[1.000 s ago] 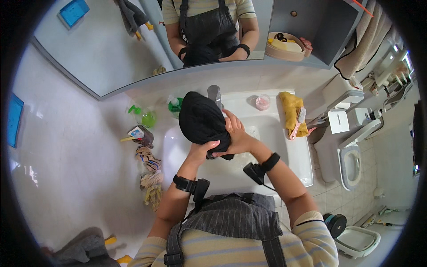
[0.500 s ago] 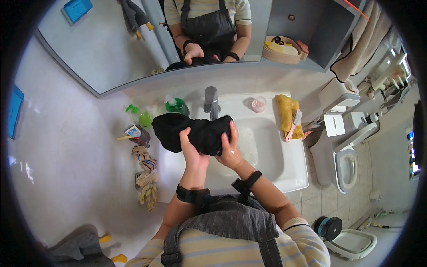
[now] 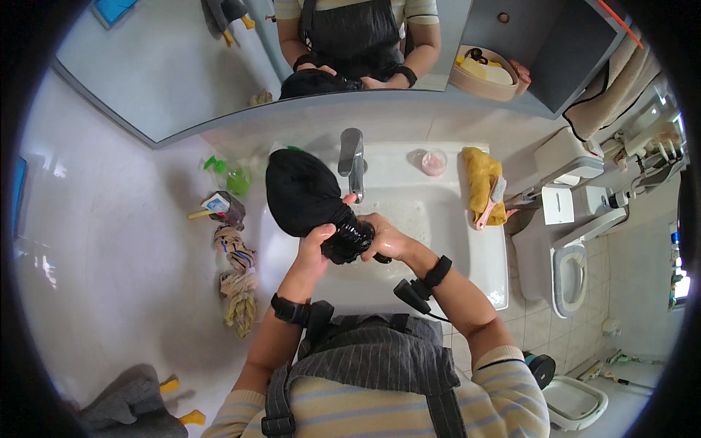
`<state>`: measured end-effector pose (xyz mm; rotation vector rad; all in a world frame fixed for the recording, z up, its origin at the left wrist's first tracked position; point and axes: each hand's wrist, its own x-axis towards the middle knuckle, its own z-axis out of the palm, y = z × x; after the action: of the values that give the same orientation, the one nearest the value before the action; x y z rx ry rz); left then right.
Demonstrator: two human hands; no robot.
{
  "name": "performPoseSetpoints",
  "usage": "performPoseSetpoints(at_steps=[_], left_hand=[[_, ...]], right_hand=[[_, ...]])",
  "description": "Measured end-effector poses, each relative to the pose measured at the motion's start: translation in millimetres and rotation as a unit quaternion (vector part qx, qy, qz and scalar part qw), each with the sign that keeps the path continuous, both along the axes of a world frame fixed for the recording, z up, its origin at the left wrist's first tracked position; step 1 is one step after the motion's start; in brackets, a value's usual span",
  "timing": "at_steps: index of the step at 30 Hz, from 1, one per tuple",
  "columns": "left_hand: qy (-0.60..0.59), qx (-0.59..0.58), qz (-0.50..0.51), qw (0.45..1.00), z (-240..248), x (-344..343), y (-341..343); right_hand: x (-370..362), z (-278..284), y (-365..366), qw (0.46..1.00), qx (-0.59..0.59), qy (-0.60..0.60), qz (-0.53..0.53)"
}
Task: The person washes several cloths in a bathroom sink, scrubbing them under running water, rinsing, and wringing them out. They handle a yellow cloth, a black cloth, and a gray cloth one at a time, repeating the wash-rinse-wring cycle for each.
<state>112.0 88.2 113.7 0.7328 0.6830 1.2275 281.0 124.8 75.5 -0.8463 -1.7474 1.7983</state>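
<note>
A black cloth item is held over the left part of the white sink; whether it is a garment or a bag, I cannot tell. Its upper left end is bulging, smooth and dull. Bunched and glossy with wet, the lower right end lies between both hands. My left hand grips the narrowed middle, thumb on the near side. On the wet end, my right hand is closed with its fingers curled round the folds. Just behind the cloth stands the grey faucet. Suds or water lie in the basin.
Left of the sink are a green pump bottle, a dark jar and crumpled striped cloths. On the right rim sit a yellow cloth, a brush and a small pink cup. A mirror hangs behind.
The black cloth has turned from lying crosswise to slanting, its bulging end farther up. The wet end is now squeezed and bunched between my hands. A green bottle is now mostly hidden behind it.
</note>
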Motion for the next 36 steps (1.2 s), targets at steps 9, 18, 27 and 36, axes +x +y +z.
performPoseSetpoints(at_steps=[9,18,27,36], left_hand=[[0.057,-0.107,0.099,0.988,-29.0,3.6,15.4],[0.159,0.07,0.271,0.947,-40.3,22.6,5.0],[0.465,0.441,-0.05,0.766,-35.5,-16.1,-27.3],[0.51,0.424,-0.27,0.698,-32.8,-29.5,-17.7]], right_hand=[[0.8,-31.4,-6.1,0.979,-0.185,0.084,0.024],[-44.0,-13.5,-56.0,0.692,-0.467,0.506,-0.215],[-42.5,13.8,-24.7,0.757,-0.535,0.289,-0.237],[-14.8,31.5,-43.1,0.78,-0.54,0.238,-0.21]])
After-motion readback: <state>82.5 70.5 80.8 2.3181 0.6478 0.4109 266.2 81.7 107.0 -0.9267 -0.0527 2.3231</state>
